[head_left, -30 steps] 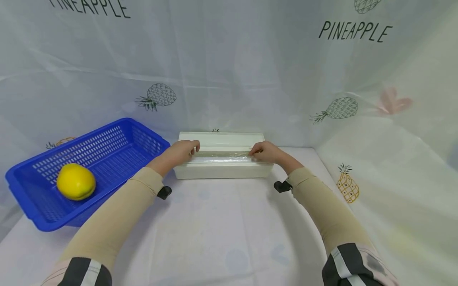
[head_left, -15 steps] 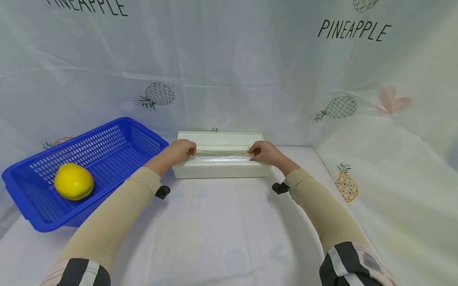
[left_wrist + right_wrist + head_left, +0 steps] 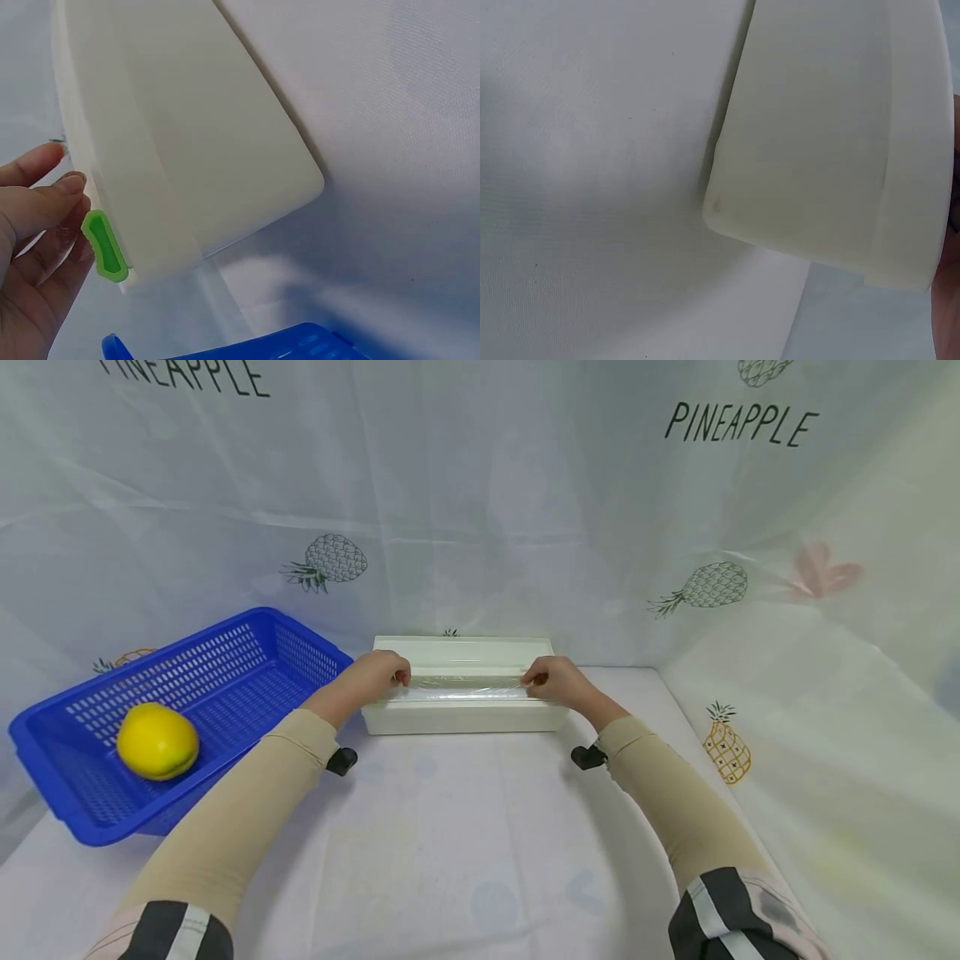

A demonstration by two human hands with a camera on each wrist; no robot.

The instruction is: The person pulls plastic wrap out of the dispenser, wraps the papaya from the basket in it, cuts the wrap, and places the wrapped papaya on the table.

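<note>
A long white cling film dispenser [image 3: 467,718] lies at the back of the table with its lid [image 3: 465,652] raised. Clear cling film [image 3: 467,688] stretches across its opening between the two hands. At the left end, my left hand [image 3: 375,678] pinches the film between thumb and fingers. My right hand [image 3: 557,680] pinches it at the other end, fingers curled. In the left wrist view, a bright green piece [image 3: 106,246] sits on the dispenser's end beside the fingers. The right wrist view shows the dispenser's outer wall [image 3: 802,150], which hides most of the right hand.
A blue plastic basket [image 3: 247,672] stands left of the dispenser, close to the left forearm, holding a yellow lemon-like fruit [image 3: 157,741]. Behind the dispenser hangs a pale sheet [image 3: 480,510] printed with pineapples. White cloth [image 3: 450,843] covers the table.
My left hand has shifted slightly left. The film between the hands was lifted and pulled tauter half a second ago and now sits a touch lower. Basket and fruit stay put.
</note>
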